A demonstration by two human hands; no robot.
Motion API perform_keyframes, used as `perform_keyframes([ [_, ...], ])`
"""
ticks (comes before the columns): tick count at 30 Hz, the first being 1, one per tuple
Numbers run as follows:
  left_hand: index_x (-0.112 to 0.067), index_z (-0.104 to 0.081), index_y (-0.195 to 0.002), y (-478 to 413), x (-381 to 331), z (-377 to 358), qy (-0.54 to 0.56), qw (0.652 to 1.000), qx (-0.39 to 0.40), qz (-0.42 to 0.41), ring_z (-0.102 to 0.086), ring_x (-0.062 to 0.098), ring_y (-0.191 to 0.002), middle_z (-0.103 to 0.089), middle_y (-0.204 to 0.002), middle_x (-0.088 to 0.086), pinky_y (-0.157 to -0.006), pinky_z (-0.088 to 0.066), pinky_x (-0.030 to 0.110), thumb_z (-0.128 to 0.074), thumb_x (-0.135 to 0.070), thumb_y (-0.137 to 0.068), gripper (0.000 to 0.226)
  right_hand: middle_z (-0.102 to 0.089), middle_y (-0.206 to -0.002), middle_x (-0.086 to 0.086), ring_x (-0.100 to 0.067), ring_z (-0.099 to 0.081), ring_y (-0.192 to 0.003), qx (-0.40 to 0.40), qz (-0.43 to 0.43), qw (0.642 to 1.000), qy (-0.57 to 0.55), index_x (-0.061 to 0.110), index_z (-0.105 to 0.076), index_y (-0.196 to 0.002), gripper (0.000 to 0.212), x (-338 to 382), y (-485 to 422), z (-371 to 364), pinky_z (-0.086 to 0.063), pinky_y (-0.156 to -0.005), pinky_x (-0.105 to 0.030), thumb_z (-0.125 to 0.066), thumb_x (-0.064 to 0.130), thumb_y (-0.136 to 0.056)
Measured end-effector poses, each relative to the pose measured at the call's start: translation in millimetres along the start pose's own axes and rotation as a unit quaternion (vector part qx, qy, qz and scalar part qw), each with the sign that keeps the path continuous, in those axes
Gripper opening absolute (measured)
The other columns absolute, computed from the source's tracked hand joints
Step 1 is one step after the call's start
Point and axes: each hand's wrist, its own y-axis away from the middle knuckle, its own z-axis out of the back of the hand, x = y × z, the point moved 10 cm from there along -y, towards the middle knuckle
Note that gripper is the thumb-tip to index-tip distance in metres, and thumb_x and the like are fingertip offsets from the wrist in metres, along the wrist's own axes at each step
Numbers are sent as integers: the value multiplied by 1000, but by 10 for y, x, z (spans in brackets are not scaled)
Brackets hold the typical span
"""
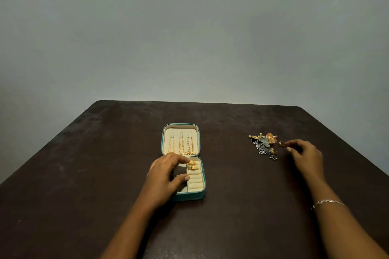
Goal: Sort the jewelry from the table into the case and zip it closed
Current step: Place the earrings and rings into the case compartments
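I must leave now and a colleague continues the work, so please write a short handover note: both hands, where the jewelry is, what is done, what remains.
Left hand: rests on the near half of the open case; I see nothing held in it.
Right hand: pinches a small gold piece beside the jewelry pile on the table, right of the case.
Done: three chains hang in the lid; two gold rings sit in the ring rolls.
Left: put the held piece and the pile into the case, then zip it closed.
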Motion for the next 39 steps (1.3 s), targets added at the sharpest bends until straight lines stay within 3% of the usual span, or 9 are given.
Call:
perform_keyframes([
  [4,-38,-56,-101,-10,12,-11,4,1000,5,3,-48,9,-107,-50,-103,-29,-90,-45,35,-69,-24,-80,28,-57,-98,-9,-28,-55,-97,33,22,993,107,16,-68,-99,15,6,-135,-135,-45,-75,-36,-63,14,-85],
  [9,-34,-58,-103,-9,8,-1,3,1000,4,2,-47,7,-108,-48,-102,-32,-92,-43,34,-68,-24,-80,27,-46,-87,-1,-26,-53,-90,38,46,981,184,17,-67,-95,13,39,-204,-202,-38,-65,-29,-61,24,-86],
  [16,-35,-57,-102,-12,12,-14,-3,1000,9,4,-46,7,-108,-47,-101,-33,-93,-42,34,-68,-24,-81,26,-53,-99,-12,-28,-51,-92,28,64,972,223,9,-59,-97,13,61,-186,-233,-41,-66,-34,-52,17,-91],
  [22,-34,-58,-102,-23,6,-19,0,1000,3,-3,-47,7,-107,-50,-101,-29,-93,-42,35,-68,-26,-80,25,-56,-88,-9,-27,-52,-81,-19,129,992,-1,6,-60,-85,6,433,93,-62,-35,-65,-31,-54,3,-88],
  [24,-34,-58,-101,-27,-8,-8,3,1000,-3,-6,-48,7,-105,-53,-102,-25,-92,-41,34,-67,-30,-80,23,-58,-85,-5,-23,-56,-77,19,187,979,-85,10,-59,-81,10,790,297,-129,-39,-63,-29,-57,2,-87],
  [27,-34,-59,-100,-20,-29,5,10,1000,-13,-14,-49,7,-104,-58,-104,-19,-89,-40,30,-60,-37,-76,24,-58,-78,6,-4,-54,-73,116,232,944,-202,19,-57,-78,11,1327,697,-348,-40,-62,-13,-55,12,-87],
  [32,-34,-60,-96,-6,-79,54,38,998,-35,-27,-54,4,-99,-61,-100,-18,-88,-46,39,-62,-42,-77,21,-58,-77,0,-9,-50,-69,261,226,878,-332,12,-58,-84,22,1838,1280,-781,-41,-60,-28,-51,34,-84],
  [36,-32,-63,-90,6,-151,113,60,995,-56,-50,-59,3,-91,-65,-91,-14,-83,-48,43,-56,-44,-73,21,-60,-77,8,-4,-54,-71,329,221,842,-365,10,-57,-84,12,1995,1544,-953,-43,-63,-21,-50,19,-86],
  [39,-24,-66,-85,14,-177,140,63,994,-66,-57,-60,5,-85,-66,-86,-10,-80,-48,39,-53,-41,-74,24,-61,-78,8,-6,-56,-74,342,218,840,-361,12,-57,-84,12,1986,1588,-1004,-44,-65,-23,-49,21,-87],
])
